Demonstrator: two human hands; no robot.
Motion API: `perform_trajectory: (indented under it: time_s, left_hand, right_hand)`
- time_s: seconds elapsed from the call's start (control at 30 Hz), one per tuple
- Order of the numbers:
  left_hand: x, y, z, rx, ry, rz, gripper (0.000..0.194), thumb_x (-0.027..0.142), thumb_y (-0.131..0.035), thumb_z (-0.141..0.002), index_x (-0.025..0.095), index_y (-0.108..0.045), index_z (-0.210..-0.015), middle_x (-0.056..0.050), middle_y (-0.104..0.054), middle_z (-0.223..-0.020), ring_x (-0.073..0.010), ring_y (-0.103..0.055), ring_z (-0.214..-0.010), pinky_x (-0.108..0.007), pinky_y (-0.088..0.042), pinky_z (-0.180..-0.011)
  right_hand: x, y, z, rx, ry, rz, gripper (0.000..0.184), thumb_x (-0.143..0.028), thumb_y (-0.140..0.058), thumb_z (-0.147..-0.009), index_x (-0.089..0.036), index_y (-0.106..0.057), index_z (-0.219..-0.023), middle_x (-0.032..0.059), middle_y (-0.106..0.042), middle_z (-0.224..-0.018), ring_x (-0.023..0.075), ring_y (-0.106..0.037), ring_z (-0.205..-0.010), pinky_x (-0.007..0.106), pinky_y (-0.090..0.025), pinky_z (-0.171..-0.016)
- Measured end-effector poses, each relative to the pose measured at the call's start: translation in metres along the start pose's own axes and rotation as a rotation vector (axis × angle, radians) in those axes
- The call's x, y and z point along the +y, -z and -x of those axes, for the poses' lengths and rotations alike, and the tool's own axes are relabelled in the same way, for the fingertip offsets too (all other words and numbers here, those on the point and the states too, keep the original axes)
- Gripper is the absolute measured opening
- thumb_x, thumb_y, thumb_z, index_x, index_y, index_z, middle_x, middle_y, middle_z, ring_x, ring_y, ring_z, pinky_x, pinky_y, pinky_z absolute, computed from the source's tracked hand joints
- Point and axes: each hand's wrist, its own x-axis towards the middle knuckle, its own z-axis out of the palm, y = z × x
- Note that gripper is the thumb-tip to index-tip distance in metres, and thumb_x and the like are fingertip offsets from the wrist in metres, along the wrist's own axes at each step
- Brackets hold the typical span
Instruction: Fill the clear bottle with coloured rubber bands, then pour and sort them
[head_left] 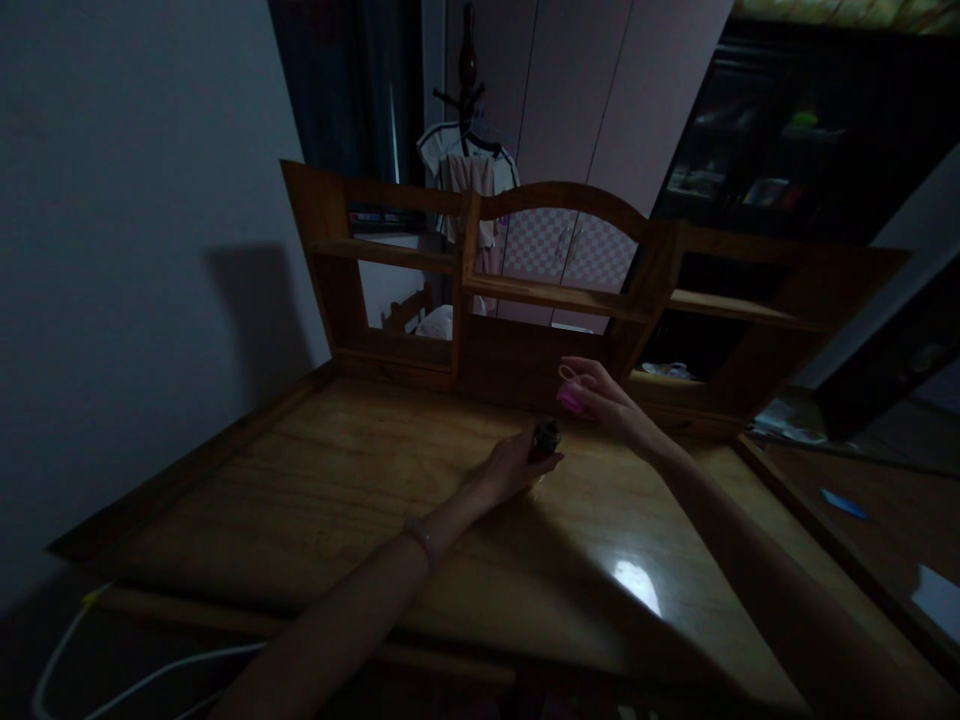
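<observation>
A white cable [176, 663] curves in the near left corner, well to the left of and nearer than all the fingers. The wooden counter [337, 500] spreads under both arms, and a bright reflection [636, 585] lies on it, nearer than the left fingers [551, 464] and to their right. A bracelet [420, 540] circles the wrist behind those fingers.

The left fingers are closed around a dark container [547, 437], whose round, open-looking top shows just above them. If its side bears a label, it is too dim and too covered to read; whether its base touches the counter cannot be told.

Slightly farther off, just right of that top and apart from it, the right fingers [600, 374] pinch a small pink piece [571, 397] at their tips. A thin pale loop [568, 373] stands at its upper side, close against the fingertips. Any marking on the piece is too small to make out.

Well to the right of the right fingers lies a flat blue item [844, 503], its print unreadable at this size. Beyond both hands stands a wooden shelf unit [555, 293]. Farther still, beyond the fingers and to their left, clothes [469, 175] hang on a dark coat stand [468, 62], beside a pale wardrobe [570, 120] with checkered lower doors. A dark glazed cabinet [780, 130] stands far to the right.
</observation>
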Motion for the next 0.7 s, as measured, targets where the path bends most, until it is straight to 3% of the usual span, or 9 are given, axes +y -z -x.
perform_trajectory:
  time_s: [0.1,0.2,0.43,0.57,0.7]
  left_hand:
    - [0.002,0.001,0.001,-0.012,0.002,-0.005,0.05,0.053,-0.062,-0.083,0.023,-0.052,-0.121,-0.004,-0.069,-0.095,-0.0212,-0.066,-0.081,-0.029,-0.047,-0.069]
    - [0.004,0.003,0.0,-0.019,0.038,-0.015,0.048,0.055,-0.061,-0.083,0.021,-0.053,-0.116,-0.004,-0.069,-0.091,-0.0215,-0.065,-0.078,-0.03,-0.047,-0.067]
    - [0.008,0.009,0.003,-0.067,0.065,0.056,0.049,0.056,-0.057,-0.086,0.02,-0.049,-0.119,-0.003,-0.067,-0.088,-0.0178,-0.064,-0.072,-0.026,-0.044,-0.06]
    - [0.008,0.011,0.005,-0.059,0.036,0.057,0.051,0.056,-0.056,-0.087,0.021,-0.048,-0.123,-0.004,-0.068,-0.093,-0.0186,-0.065,-0.076,-0.026,-0.044,-0.062]
    - [0.005,0.009,0.004,-0.051,0.016,0.01,0.045,0.054,-0.057,-0.087,0.021,-0.052,-0.117,-0.004,-0.069,-0.091,-0.0197,-0.065,-0.077,-0.027,-0.044,-0.064]
  right_hand:
    - [-0.008,0.0,0.003,-0.1,0.108,0.193,0.059,-0.041,-0.056,-0.091,-0.023,-0.035,-0.144,0.0069,-0.062,-0.109,0.0182,-0.061,-0.093,0.033,-0.049,-0.084]
    - [-0.021,-0.001,0.006,-0.199,0.146,0.409,0.055,-0.035,-0.057,-0.091,-0.022,-0.04,-0.142,0.0058,-0.065,-0.103,0.017,-0.061,-0.086,0.03,-0.049,-0.078]
    - [-0.034,-0.005,-0.005,-0.343,0.202,0.59,0.045,-0.025,-0.056,-0.091,-0.024,-0.052,-0.136,0.0084,-0.067,-0.117,0.0184,-0.065,-0.095,0.028,-0.048,-0.078]
    - [-0.036,-0.01,-0.015,-0.383,0.191,0.772,0.05,-0.036,-0.059,-0.091,-0.024,-0.047,-0.139,0.0078,-0.071,-0.104,0.0203,-0.067,-0.089,0.026,-0.045,-0.07]
    - [-0.03,-0.024,-0.022,-0.296,0.095,1.044,0.047,-0.052,-0.051,-0.094,-0.019,-0.056,-0.128,0.0106,-0.071,-0.082,0.0243,-0.068,-0.074,0.029,-0.04,-0.062]
